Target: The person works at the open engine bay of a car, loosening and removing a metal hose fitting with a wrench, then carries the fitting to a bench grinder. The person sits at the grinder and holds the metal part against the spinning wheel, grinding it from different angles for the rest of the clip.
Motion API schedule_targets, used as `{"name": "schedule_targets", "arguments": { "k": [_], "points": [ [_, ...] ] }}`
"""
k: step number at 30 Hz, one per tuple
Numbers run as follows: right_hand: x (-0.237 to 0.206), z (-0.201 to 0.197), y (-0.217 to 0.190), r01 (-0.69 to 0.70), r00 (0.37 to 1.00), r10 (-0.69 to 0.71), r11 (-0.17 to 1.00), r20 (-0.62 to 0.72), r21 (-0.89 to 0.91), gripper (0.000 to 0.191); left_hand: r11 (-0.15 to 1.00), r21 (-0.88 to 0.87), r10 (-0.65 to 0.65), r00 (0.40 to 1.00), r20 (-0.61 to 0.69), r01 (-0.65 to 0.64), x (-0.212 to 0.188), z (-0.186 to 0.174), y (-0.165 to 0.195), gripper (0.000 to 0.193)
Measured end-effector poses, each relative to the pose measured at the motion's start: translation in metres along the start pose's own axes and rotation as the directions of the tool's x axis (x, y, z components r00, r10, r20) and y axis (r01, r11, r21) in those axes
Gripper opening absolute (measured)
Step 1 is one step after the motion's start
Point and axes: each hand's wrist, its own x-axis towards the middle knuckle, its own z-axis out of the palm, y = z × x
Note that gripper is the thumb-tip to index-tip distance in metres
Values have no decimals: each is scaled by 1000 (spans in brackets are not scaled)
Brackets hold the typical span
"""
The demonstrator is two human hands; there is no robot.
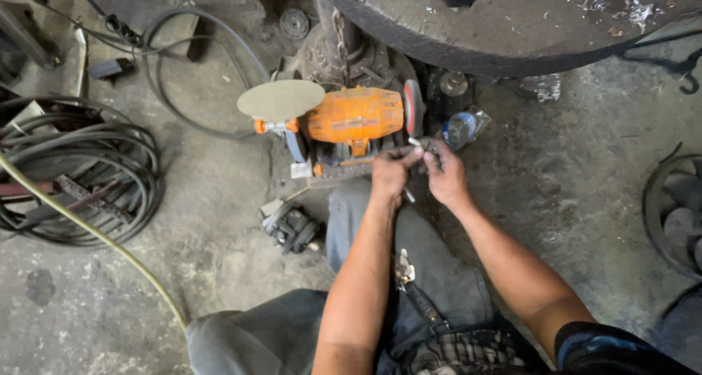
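Observation:
An orange bench grinder [354,117] stands on the concrete floor in front of my knees, with a reddish grinding wheel [413,107] on its right end and a round tan disc [281,100] on its left. My left hand [390,171] and my right hand [444,176] meet just below the reddish wheel. Both pinch a small metal piece [418,145] whose tip points toward the wheel's edge. The piece is mostly hidden by my fingers.
Coiled black hoses [80,170] and a yellow hose [88,229] lie at left. A small dark tool [291,227] sits by my left knee. A heavy round metal table [512,24] overhangs at top. A clear plastic bottle [463,128] lies right of the grinder.

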Motion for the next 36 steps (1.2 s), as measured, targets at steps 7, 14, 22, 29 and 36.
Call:
{"name": "schedule_targets", "arguments": {
  "k": [7, 14, 22, 29, 36],
  "points": [
    [2, 1, -5, -10, 1000, 9, 999, 11, 37, 27, 999, -29, -14, 1000, -8, 14, 0, 1, 2, 20],
    [4, 2, -8, -38, 999, 35, 993, 36, 110, 26, 997, 80, -9, 998, -62, 14, 1, 1, 2, 20],
    [5, 4, -3, -65, 997, 59, 985, 42, 163, 29, 1000, -13, -15, 998, -58, 15, -1, 4, 5, 19],
    [6, 3, 18, -75, 996, 65, 981, 58, 177, 28, 1000, -24, -10, 999, -43, 9, -2, 5, 8, 18],
    [5, 2, 13, -62, 997, 53, 983, 59, 170, 27, 1000, -12, 4, 1000, -11, -4, -2, 4, 6, 19]
  ]
}}
